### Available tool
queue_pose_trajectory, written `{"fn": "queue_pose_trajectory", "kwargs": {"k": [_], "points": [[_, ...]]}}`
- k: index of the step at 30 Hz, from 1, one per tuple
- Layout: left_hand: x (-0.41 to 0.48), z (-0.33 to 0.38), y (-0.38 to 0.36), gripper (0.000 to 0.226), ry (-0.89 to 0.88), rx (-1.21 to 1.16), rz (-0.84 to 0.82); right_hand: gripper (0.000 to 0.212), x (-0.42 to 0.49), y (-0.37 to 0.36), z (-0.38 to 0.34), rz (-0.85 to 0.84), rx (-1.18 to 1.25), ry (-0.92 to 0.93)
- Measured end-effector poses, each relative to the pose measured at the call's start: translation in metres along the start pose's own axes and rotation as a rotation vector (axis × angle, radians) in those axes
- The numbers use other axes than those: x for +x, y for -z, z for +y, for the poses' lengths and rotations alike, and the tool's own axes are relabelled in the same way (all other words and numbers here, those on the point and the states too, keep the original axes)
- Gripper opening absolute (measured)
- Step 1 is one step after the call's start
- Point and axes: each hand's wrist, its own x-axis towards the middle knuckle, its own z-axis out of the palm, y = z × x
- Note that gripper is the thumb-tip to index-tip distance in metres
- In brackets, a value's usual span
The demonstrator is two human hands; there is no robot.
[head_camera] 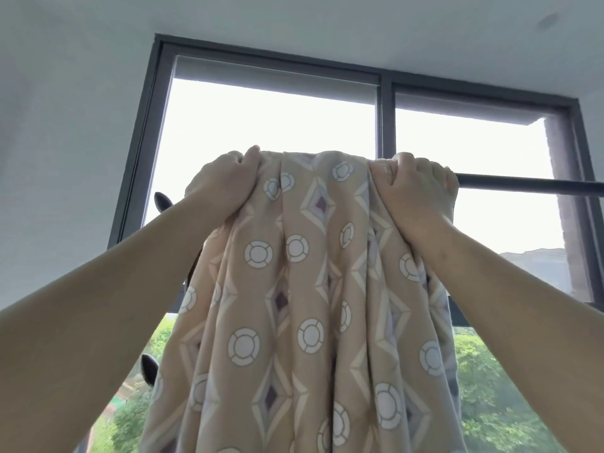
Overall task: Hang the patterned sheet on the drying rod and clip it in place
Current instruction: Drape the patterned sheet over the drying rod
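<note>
The patterned sheet point(304, 256) is draped over the drying rod point(529, 184), bunched into deep folds at the top and hanging down in front of us. It covers the left stretch of the rod, and the right stretch runs bare to the frame's edge.

Our left hand point(222, 181) grips a gathered fistful of cloth at the sheet's top left corner, fingers curled into the fabric. Our right hand point(415, 184) clenches the top right of the bundle where the bare rod begins. We cannot tell whether its fingers also wrap the rod.

We judge the hanging step to be in hand. The cloth is over the rod but not spread, and we see no clip on it. The next move likely calls for drawing the two hands apart along the rod to flatten the folds, then fetching clips.

Two dark rounded shapes point(162, 201) poke out by the sheet's left edge, and we cannot tell what they are. Behind stands the window frame point(387, 119), with trees point(496, 403) beyond.
</note>
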Motion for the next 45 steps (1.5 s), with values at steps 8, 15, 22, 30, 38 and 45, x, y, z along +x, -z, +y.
{"fn": "queue_pose_trajectory", "kwargs": {"k": [8, 15, 22, 30, 38, 45], "points": [[0.005, 0.015, 0.011, 0.055, 0.069, -0.049, -0.049, 0.046, -0.031, 0.020, -0.025, 0.131, 0.609, -0.215], [0.009, 0.036, 0.020, 0.057, 0.015, 0.043, -0.239, 0.067, -0.032, 0.038, -0.024, -0.125, 0.698, -0.606], [-0.002, 0.029, 0.025, 0.048, -0.072, 0.226, -0.234, 0.046, -0.023, 0.046, -0.011, -0.224, 0.446, -0.382], [-0.005, 0.034, 0.011, 0.042, -0.075, 0.183, -0.169, 0.034, -0.001, 0.061, 0.034, -0.103, 0.373, -0.382], [-0.007, 0.047, -0.010, 0.049, -0.075, 0.231, -0.095, 0.032, 0.005, 0.072, 0.073, 0.036, 0.214, -0.439], [-0.010, 0.041, -0.010, 0.041, -0.064, 0.198, 0.012, 0.033, 0.007, 0.046, -0.001, 0.002, 0.010, 0.172]]}}
